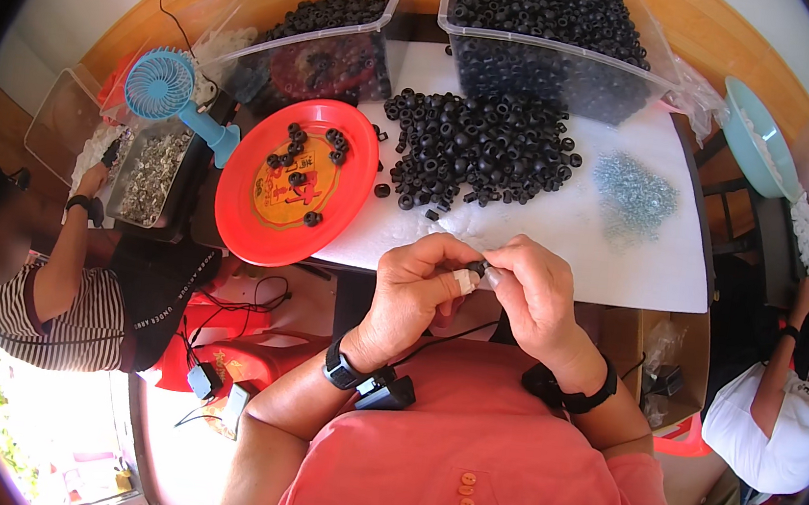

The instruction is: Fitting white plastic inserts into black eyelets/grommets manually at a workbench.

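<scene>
My two hands meet just over the near edge of the white-topped table (405, 243). Between the fingertips is a small black ring-shaped part (478, 266). My left hand (410, 293), with white tape around the thumb, pinches it. The thumb and forefinger of my right hand (539, 301) press together at its right side; whether they grip the same part or a tiny piece is too small to tell. Beyond my hands lies a heap of black ring-shaped parts (479, 152). To its right are scattered small clear bluish pieces (633, 196). A red plate (239, 215) on the left carries several black parts (287, 149).
Two clear bins, one at back right (545, 42) and one at back left (348, 35), hold more black parts. A blue fan (170, 90) stands beside a tray of metal pieces (151, 181). Co-workers sit left (65, 296) and right (771, 419). A teal basin (756, 142) is far right.
</scene>
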Available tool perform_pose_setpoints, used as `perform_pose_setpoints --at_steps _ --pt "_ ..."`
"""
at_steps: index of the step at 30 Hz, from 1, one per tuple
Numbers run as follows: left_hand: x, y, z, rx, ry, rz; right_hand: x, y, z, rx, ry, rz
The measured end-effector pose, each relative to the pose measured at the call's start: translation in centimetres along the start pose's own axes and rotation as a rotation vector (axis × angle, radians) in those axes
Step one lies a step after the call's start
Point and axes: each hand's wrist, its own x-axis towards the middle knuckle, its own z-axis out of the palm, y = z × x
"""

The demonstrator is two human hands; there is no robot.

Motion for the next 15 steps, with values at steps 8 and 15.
perform_pose_setpoints --at_steps 8,15 --pt "0.02 -0.06 -0.03 -0.016 -0.017 0.013 -0.01 -0.04 0.10 0.039 -0.002 0.037" --pt "0.00 -0.05 -0.09 0.003 -0.026 0.015 -0.10 0.03 0.15 0.069 -0.002 0.052"
